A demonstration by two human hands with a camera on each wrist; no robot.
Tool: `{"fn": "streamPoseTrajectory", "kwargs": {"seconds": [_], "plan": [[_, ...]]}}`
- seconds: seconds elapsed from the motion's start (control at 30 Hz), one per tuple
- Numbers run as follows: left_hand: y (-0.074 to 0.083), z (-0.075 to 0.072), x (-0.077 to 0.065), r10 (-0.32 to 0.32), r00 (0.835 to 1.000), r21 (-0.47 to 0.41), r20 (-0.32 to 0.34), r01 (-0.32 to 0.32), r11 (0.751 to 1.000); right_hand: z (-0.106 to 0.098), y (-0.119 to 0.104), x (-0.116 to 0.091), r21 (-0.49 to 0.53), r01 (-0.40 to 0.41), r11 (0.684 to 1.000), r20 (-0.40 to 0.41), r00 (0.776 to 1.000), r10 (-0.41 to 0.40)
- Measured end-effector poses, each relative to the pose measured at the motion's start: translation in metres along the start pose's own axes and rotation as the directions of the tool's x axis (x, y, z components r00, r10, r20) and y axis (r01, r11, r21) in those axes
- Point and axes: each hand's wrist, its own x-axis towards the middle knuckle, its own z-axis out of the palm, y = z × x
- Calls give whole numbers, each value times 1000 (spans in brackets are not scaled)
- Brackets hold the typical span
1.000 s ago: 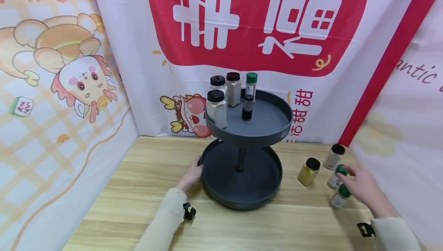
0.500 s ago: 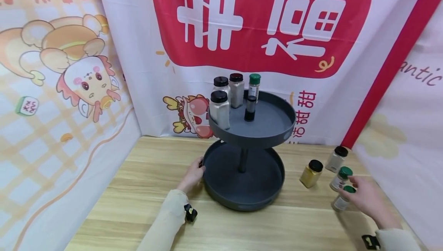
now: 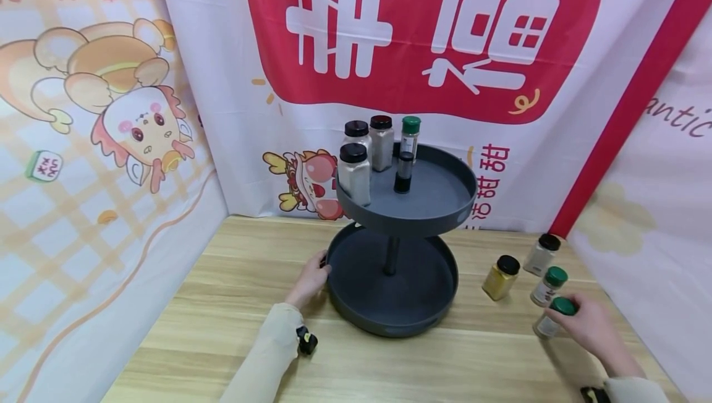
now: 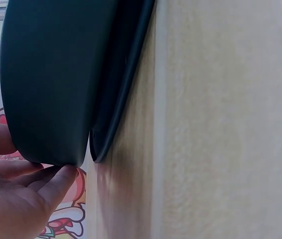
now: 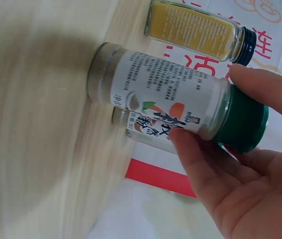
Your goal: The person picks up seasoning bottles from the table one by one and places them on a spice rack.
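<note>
A dark grey two-tier spice rack [image 3: 392, 322] stands on the table. My left hand [image 3: 309, 280] grips its lower tray at the left side; in the left wrist view, the fingers [image 4: 56, 186] lie against the wall [image 4: 51, 84] near its bottom edge and rim. To the right, my right hand [image 3: 592, 327] holds a green-capped spice jar [image 3: 547, 326], thumb near the cap and a fingertip on the white label [image 5: 166, 89]. The jar stands upright. Just behind it is another green-capped spice jar [image 3: 545, 290], partly hidden in the right wrist view.
A yellow spice jar [image 3: 499, 280] and a black-capped jar [image 3: 541, 256] stand farther back on the table. The upper tray [image 3: 439, 205] bears several bottles, including a white-filled jar [image 3: 356, 177] and a small dark bottle [image 3: 403, 174]. Printed cloth [image 3: 423, 38] hangs behind.
My right hand has moved from the rear green-capped jar toward me and taken hold of the nearer one. The left hand stays on the lower tray. The head view has shifted slightly.
</note>
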Motion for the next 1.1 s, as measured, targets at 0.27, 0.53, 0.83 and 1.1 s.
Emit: {"fn": "streamPoseTrajectory", "kwargs": {"seconds": [0.27, 0.53, 0.83, 1.1], "plan": [[-2, 1, 0, 17, 1000, 4, -15, -17, 1000, 4, 4, -4, 18, -42, 999, -26, 999, 42], [-7, 3, 2, 26, 999, 19, -35, -26, 999, 4, 10, -3, -7, -82, 997, 53, 995, 82], [-7, 3, 2, 36, 999, 31, -41, -35, 999, 4, 10, -2, 13, -129, 992, 72, 989, 128], [-7, 4, 1, 22, 998, 42, -55, -20, 999, 6, 9, -5, 7, -119, 993, 44, 992, 119]]}}
